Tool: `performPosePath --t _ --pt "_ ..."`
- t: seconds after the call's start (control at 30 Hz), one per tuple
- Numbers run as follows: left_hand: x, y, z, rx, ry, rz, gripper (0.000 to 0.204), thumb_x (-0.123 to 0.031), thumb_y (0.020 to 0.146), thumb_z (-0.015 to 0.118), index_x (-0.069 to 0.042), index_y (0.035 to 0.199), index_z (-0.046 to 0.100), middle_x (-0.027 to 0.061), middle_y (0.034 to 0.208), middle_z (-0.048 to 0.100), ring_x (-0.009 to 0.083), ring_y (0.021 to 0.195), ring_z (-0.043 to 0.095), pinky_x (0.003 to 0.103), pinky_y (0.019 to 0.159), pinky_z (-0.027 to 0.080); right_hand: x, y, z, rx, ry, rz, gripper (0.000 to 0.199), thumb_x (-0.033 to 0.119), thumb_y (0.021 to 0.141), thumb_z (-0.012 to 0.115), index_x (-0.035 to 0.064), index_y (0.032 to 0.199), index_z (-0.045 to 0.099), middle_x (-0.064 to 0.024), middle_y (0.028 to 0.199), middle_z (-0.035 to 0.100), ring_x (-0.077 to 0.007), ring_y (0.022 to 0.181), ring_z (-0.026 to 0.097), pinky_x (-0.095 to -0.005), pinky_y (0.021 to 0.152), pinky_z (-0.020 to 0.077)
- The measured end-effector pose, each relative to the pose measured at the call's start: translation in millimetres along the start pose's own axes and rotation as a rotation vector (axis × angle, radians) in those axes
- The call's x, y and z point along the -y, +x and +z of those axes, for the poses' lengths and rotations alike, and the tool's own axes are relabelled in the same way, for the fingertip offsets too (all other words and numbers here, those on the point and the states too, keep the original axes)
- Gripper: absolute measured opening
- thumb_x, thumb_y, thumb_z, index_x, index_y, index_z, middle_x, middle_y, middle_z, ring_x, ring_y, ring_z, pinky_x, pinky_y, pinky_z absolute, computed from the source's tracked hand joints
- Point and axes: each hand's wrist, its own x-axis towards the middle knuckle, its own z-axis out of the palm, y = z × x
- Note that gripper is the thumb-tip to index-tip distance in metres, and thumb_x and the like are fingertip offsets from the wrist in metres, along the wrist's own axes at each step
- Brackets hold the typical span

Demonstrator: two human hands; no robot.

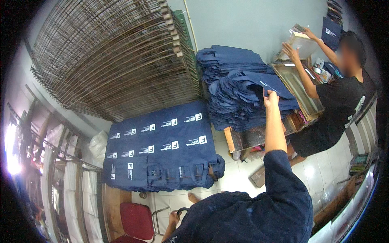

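Racks (117, 56) of stacked wire drying frames fill the upper left, well away from my right hand (271, 98). Below them and down-left of that hand I see printed navy tote bags (160, 146) laid flat in overlapping rows, white marks facing up, with a red chair (135, 220) below them at the bottom edge. My left hand (174, 218) shows only as a sliver beside my own dark sleeve, near a thin dark strap; I cannot tell whether it is open or closed, or whether it holds anything. Further right, my right arm reaches up and away from me, and the hand is pinched shut on the edge of a navy bag (259, 83) on top of the tall pile of unprinted navy bags (235, 89). That pile sits directly under and to the left of the hand, on a low wooden bench (243, 139). Just right of the hand stands a wooden printing table (300, 91), and beyond it another person in a black shirt (336, 113) lifts a clear sheet (302, 42) with both hands. My shoulder hides the floor below my arm, and the right rim is too bent and dark to read.
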Motion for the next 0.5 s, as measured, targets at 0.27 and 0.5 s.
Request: performPosePath --t 0.27,0.5 --pt "-155 55 -32 -0.41 -0.508 0.203 0.026 -0.017 0.082 0.063 0.003 0.096 0.06 0.0105 0.091 0.063 0.0158 0.086 0.058 0.026 0.076 0.045 89 -242 65 0.778 -0.55 -0.035 0.08 0.011 0.07 0.054 0.0128 0.141 0.018 -0.0019 0.114 0.051 -0.0159 0.097 0.051 -0.0341 0.077 0.0425" --pt "-313 95 -60 0.182 -1.07 0.1 0.074 -0.069 0.081 0.031 -0.007 0.118 0.05 0.0102 0.105 0.056 0.0211 0.097 0.052 0.04 0.085 0.04 53 -359 78 1.502 -0.415 0.486 0.084 0.005 0.05 0.048 -0.0073 0.131 0.032 -0.0188 0.122 0.049 -0.025 0.109 0.052 -0.0316 0.096 0.04"
